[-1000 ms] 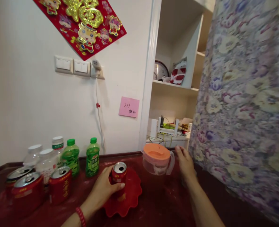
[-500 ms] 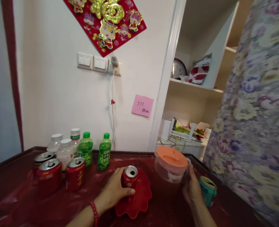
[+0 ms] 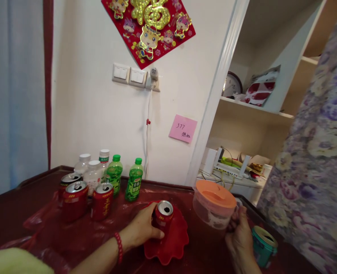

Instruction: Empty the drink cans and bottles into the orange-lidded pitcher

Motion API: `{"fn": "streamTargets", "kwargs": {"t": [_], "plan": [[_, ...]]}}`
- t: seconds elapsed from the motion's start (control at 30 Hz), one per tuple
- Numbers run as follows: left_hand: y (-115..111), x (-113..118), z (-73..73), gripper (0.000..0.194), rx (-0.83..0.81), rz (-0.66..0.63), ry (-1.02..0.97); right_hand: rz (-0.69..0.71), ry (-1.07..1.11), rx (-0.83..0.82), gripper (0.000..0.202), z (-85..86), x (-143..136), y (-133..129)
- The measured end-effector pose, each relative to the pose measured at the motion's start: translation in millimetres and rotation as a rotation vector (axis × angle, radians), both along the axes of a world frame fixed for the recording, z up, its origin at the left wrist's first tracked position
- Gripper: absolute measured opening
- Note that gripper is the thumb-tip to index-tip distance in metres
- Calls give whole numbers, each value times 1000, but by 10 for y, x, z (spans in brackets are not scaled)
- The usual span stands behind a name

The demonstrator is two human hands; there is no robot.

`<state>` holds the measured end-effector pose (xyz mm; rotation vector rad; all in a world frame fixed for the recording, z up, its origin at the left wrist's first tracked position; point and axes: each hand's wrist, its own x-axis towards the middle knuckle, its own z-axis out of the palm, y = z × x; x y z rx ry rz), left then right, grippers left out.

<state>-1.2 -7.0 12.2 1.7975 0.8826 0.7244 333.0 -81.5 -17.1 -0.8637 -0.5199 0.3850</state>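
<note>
My left hand (image 3: 146, 227), with a red bead bracelet at its wrist, is closed around a red can (image 3: 163, 217) with an opened top. The can is upright over a red scallop-edged dish (image 3: 180, 239). My right hand (image 3: 239, 236) has its fingers curled at the handle of a clear plastic pitcher (image 3: 211, 215), which has an orange lid (image 3: 216, 193). A green can (image 3: 264, 245) stands to the right of my right hand.
At the left stand several red cans (image 3: 102, 201), clear bottles with white caps (image 3: 93, 177) and two green bottles (image 3: 134, 180). Behind are the wall and a shelf unit with a router (image 3: 228, 169). A floral curtain (image 3: 308, 171) hangs at the right.
The view has turned left, so things appear further right. My right hand's fingers have curled in at the pitcher's handle. My left hand keeps its hold on the red can.
</note>
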Motion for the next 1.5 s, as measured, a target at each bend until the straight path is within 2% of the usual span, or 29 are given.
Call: {"fn": "streamTargets", "kwargs": {"t": [0.13, 0.27, 0.47, 0.73, 0.97, 1.5], "plan": [[-13, 17, 7, 70, 49, 66, 34, -42, 79, 8, 79, 96, -104, -5], [-48, 16, 42, 64, 116, 114, 94, -26, 59, -11, 75, 167, -136, -28], [-111, 27, 90, 64, 112, 129, 111, -38, 2, -53, 69, 238, -124, -57], [-107, 36, 71, 63, 148, 156, 135, -47, 57, -85, 72, 363, -204, -101], [-109, 54, 39, 64, 170, 180, 166, -53, 31, -103, 71, 402, -223, -139], [-167, 50, 89, 69, 222, 230, 275, -41, -61, -121, 71, 464, -304, -162]]}}
